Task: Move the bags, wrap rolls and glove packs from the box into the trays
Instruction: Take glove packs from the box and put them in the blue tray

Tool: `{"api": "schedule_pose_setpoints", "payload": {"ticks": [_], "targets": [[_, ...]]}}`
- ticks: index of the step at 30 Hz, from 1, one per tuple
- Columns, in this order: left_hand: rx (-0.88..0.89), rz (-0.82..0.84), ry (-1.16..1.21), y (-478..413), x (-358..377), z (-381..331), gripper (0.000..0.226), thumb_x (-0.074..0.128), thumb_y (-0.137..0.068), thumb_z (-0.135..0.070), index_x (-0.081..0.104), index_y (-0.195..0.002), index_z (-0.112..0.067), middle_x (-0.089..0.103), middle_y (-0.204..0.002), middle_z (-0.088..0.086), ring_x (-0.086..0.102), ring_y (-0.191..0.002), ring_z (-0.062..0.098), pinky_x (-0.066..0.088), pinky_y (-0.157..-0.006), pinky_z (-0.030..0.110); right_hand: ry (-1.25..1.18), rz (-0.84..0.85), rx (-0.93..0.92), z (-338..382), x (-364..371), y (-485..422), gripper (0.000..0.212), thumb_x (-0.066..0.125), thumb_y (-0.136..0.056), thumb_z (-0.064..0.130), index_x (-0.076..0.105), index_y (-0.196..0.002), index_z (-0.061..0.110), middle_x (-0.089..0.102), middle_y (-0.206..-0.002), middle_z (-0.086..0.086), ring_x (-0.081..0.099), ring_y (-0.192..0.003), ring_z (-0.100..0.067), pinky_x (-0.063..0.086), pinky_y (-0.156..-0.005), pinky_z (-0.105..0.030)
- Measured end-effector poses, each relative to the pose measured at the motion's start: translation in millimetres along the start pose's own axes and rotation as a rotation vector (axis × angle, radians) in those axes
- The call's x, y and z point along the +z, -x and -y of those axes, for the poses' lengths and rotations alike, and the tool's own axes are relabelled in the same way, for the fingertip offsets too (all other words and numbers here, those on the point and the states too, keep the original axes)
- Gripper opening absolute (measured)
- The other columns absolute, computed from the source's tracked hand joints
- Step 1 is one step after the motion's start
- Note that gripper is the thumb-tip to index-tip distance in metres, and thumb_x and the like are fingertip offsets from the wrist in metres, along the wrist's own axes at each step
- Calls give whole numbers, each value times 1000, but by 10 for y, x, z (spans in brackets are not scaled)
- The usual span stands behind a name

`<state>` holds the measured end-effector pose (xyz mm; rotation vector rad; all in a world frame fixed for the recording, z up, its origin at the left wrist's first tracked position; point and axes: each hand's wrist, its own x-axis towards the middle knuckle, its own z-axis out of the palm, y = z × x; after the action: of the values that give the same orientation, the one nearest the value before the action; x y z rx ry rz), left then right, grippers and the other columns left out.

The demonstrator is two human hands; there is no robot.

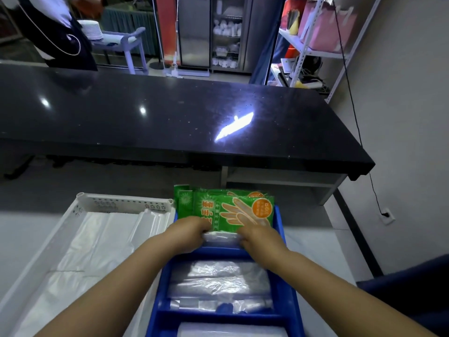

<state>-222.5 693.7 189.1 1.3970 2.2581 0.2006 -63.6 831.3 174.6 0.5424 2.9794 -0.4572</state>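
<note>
Gripping the green glove packs (226, 210) by their near edge, left hand (188, 232) and right hand (258, 235) are both standing them in the blue tray's (283, 283) far compartment, clear bags (218, 279) filling the middle one, white tray (124, 203) alongside holding plastic.

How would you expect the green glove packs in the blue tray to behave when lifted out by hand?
The green glove packs look like thin, flat plastic sleeves, so they would probably flop and feel light. Their glossy film suggests the stacked packs may slide apart. Both the left hand and right hand are on them, which probably helps.
</note>
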Motion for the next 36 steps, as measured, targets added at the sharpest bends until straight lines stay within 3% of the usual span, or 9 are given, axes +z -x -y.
{"api": "schedule_pose_setpoints", "payload": {"ticks": [3, 6, 13, 19, 22, 24, 28, 33, 36], "targets": [[7, 34, 42, 0, -140, 25, 31, 64, -73, -15, 58, -103, -23, 64, -102, 1, 56, -86, 21, 43, -68, 28, -80, 124, 42, -45, -58, -36, 9, 48, -87, 25, 48, -91, 33, 43, -132, -9, 48, -101, -26, 34, -63, -25], [107, -172, -48, 43, -170, -5, 47, 70, -70, -25, 56, -115, -29, 64, -112, -6, 59, -98, 18, 47, -76, 29, -76, 121, 65, -21, -133, -45, 24, 52, -85, 30, 44, -107, 35, 54, -114, -8, 54, -87, -25, 45, -64, -33], [126, -299, -138, 18, 10, -35, 20, 52, -82, -19, 59, -100, -24, 69, -100, 1, 62, -88, 27, 41, -64, 30, 260, -158, -131, -27, -175, -3, 30, 51, -84, 16, 62, -111, 18, 66, -107, -3, 56, -96, -25, 44, -75, -35], [137, -143, -210, 39, 64, -59, 10, 50, -79, -13, 56, -82, -19, 67, -87, 5, 60, -81, 30, 35, -61, 32, 148, -27, -89, -34, -107, -9, 23, 51, -90, 18, 66, -107, 23, 52, -134, 5, 56, -101, -27, 48, -66, -33], [136, -78, -268, 55, 1, -12, 20, 53, -76, -10, 64, -88, -21, 66, -97, 1, 58, -91, 24, 34, -64, 29, 140, 34, -102, -64, -124, -8, 25, 50, -91, 14, 67, -107, 24, 30, -152, 8, 54, -106, -31, 48, -67, -33], [156, -130, -309, 75, -52, 27, 24, 55, -79, -12, 66, -95, -24, 64, -102, -1, 55, -99, 21, 35, -68, 28, 151, 37, -123, -94, -171, 17, 26, 46, -92, 14, 66, -106, 24, 38, -149, 4, 58, -100, -31, 49, -67, -34], [97, -315, -247, 198, -186, 101, 30, 56, -81, -10, 66, -103, -27, 67, -104, -5, 58, -99, 18, 40, -72, 27, 161, -76, -99, -151, -337, 122, 28, 42, -95, 24, 63, -113, 24, 68, -107, -3, 62, -86, -25, 52, -67, -35], [-9, -569, -160, 294, -281, 92, 25, 57, -84, -12, 65, -107, -19, 67, -105, 2, 59, -95, 22, 45, -73, 31, 35, -350, -14, -250, -517, 187, 21, 56, -90, 25, 68, -106, 18, 67, -104, -3, 60, -88, -23, 52, -67, -37], [18, -604, -180, 204, -275, -12, 36, 60, -83, -15, 59, -119, -15, 61, -121, 6, 54, -108, 25, 45, -88, 36, -48, -454, 90, -302, -536, 130, 29, 62, -87, 21, 62, -115, 14, 61, -113, -4, 59, -93, -23, 53, -69, -36]]}}
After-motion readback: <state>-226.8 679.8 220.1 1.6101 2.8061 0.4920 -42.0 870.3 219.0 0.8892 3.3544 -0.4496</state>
